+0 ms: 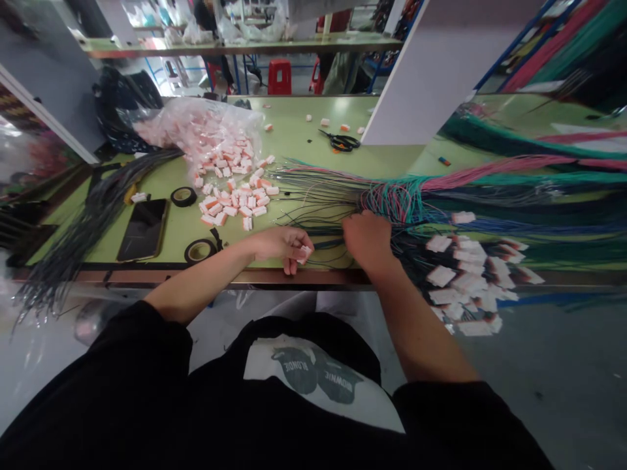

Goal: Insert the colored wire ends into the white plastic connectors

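Between the thumb and fingers of my left hand [284,247] is a small white-and-orange connector housing [304,253], held just above the table's front edge. My right hand [368,236] lies knuckles up on the dark wires [328,230], its fingers curled down among them. Which wire those fingers grip is hidden. Beyond it, green and pink wires [399,197] gather in a tangled bundle. A pile of loose connector housings [240,199] lies left of the wires. Near my right forearm, a cluster of wired connectors [467,271] hangs over the edge.
Black tape rolls [200,250] and a phone [143,228] lie at the left, beside a bundle of dark wires [93,209]. A plastic bag of housings [206,134] stands farther back. Scissors [341,140] lie by a white post [416,72]. Long wires [529,179] stretch right.
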A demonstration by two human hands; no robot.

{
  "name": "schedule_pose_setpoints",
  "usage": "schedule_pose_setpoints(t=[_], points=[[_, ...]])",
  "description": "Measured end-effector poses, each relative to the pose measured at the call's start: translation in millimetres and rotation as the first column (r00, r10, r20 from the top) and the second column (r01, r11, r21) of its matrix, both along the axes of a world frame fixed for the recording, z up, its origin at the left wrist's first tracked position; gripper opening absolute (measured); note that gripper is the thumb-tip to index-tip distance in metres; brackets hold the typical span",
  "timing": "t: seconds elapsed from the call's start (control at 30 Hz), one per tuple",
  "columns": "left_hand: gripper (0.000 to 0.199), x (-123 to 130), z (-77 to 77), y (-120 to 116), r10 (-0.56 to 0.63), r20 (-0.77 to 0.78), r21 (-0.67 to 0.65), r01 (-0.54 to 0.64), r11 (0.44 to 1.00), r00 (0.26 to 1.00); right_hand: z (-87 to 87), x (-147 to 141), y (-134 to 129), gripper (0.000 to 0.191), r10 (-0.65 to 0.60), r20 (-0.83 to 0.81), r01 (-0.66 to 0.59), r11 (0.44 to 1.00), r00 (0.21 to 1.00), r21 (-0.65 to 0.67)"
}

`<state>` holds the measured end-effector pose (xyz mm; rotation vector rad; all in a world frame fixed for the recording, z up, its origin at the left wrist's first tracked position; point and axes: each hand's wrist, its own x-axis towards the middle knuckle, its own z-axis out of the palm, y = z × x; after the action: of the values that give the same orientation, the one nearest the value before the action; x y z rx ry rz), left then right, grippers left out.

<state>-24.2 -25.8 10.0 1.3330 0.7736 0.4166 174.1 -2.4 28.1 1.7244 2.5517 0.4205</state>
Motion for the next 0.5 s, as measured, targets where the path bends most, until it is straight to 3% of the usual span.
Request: schedule_pose_setpoints(t=[0.27,0.4,0.5], points=[[0.04,0,-5.8,6,0.047,0.021,-0.097,-0.045,0.994,0.999,-5.7,11,6,0.022,-0.146,-0.181,0.154,0.987,0.973,0.036],[0.037,1,-7.8,9,0.107,0.011,-0.154,-0.104,0.982,0.994,-9.6,10,10,0.02,0.029,-0.351,-0.023,0.999,0.936,0.023],[0.046,1,-7.3,9,0.151,-0.006,-0.19,-0.149,0.97,0.989,-17.4,8,11,0.018,0.184,-0.535,-0.172,0.982,0.824,0.073]])
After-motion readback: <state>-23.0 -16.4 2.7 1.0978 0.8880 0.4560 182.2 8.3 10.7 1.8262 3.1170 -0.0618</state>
